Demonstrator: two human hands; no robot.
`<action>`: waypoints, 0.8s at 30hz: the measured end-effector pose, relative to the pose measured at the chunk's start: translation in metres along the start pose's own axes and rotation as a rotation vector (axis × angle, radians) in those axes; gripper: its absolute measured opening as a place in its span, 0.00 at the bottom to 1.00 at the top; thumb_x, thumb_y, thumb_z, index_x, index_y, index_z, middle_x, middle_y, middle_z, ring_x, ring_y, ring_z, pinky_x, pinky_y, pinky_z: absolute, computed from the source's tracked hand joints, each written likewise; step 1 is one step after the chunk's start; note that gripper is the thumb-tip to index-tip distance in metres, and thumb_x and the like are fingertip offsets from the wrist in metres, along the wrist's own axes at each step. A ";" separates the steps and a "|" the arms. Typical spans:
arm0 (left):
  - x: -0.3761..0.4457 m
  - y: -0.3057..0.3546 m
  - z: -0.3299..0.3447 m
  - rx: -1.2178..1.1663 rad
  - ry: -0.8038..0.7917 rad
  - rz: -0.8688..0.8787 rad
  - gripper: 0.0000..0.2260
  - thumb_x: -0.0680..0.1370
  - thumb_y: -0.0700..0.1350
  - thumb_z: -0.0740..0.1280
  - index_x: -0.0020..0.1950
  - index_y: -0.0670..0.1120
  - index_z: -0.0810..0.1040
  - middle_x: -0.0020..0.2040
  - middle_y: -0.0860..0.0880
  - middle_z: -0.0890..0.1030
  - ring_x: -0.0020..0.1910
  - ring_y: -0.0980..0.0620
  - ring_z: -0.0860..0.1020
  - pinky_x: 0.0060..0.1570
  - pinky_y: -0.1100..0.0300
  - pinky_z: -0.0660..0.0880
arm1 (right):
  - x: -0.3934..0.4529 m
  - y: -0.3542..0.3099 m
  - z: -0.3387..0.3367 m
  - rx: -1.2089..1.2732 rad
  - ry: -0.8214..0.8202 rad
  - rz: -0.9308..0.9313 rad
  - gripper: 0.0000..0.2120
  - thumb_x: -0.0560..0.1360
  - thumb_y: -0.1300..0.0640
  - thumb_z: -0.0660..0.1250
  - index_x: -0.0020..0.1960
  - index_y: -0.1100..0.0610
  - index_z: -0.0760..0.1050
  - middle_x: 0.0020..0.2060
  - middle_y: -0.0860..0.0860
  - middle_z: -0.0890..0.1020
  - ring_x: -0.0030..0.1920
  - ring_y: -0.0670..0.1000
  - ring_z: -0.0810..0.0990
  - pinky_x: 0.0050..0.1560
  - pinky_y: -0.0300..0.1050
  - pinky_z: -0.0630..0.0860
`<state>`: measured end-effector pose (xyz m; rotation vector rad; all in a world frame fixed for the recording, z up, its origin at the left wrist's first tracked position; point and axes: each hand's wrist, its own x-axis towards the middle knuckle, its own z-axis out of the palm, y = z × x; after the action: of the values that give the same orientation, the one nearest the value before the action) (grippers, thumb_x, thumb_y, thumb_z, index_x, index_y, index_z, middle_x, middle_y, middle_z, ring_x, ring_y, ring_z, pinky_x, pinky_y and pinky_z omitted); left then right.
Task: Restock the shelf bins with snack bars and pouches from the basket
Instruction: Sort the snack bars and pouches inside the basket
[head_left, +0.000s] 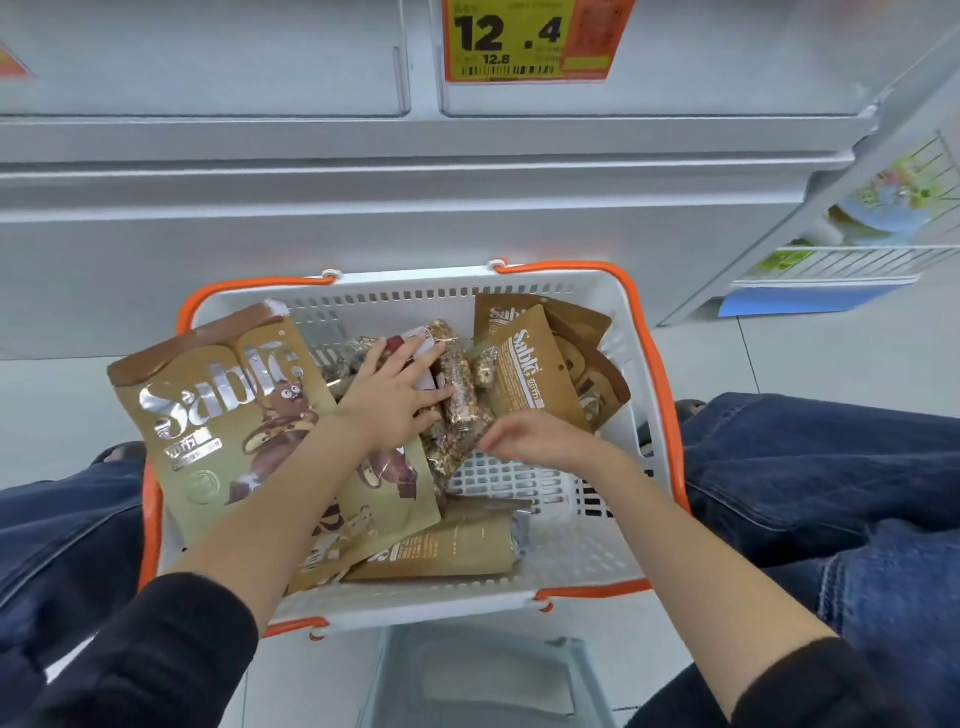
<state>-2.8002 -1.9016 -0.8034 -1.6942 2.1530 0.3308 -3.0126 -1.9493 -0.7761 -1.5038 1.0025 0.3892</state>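
My left hand (390, 391) lies flat with its fingers spread on the clear-wrapped snack bars (460, 395) in the middle of the white basket (587, 551), while my right hand (530, 439) hangs just beside them, fingers loosely curled and holding nothing. Gold pouches (208, 415) lie to either side in the basket, which sits on the floor before the grey shelf bins (208, 62).

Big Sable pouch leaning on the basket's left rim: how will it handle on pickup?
The Sable pouch probably flexes: its glossy film face shows creases. Likely light for its size, since it lies propped over the basket rim without sagging. The shiny surface may be slippery, so pinching its sealed top edge seems safer.
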 end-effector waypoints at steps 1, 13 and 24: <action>-0.001 -0.001 -0.002 0.012 -0.024 -0.006 0.20 0.81 0.60 0.47 0.74 0.64 0.56 0.78 0.50 0.39 0.76 0.47 0.37 0.72 0.40 0.37 | -0.006 -0.001 0.006 -0.142 -0.164 0.006 0.16 0.77 0.53 0.66 0.64 0.54 0.75 0.64 0.49 0.75 0.62 0.48 0.73 0.62 0.40 0.69; -0.043 0.018 0.008 0.145 0.009 0.007 0.24 0.82 0.57 0.38 0.77 0.55 0.39 0.77 0.49 0.39 0.73 0.49 0.31 0.69 0.41 0.30 | -0.013 0.018 0.065 -0.734 -0.182 -0.157 0.33 0.69 0.52 0.72 0.72 0.49 0.64 0.64 0.53 0.75 0.61 0.56 0.74 0.59 0.49 0.73; -0.074 0.021 0.006 -0.033 0.020 -0.014 0.24 0.82 0.45 0.49 0.78 0.54 0.47 0.78 0.49 0.43 0.76 0.51 0.38 0.72 0.51 0.33 | -0.022 0.026 0.063 -1.095 0.202 -0.356 0.25 0.72 0.73 0.59 0.67 0.57 0.67 0.50 0.56 0.78 0.50 0.57 0.77 0.42 0.48 0.72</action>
<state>-2.8049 -1.8285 -0.7779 -1.7373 2.1601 0.3493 -3.0254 -1.8805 -0.7900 -2.6999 0.6381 0.5760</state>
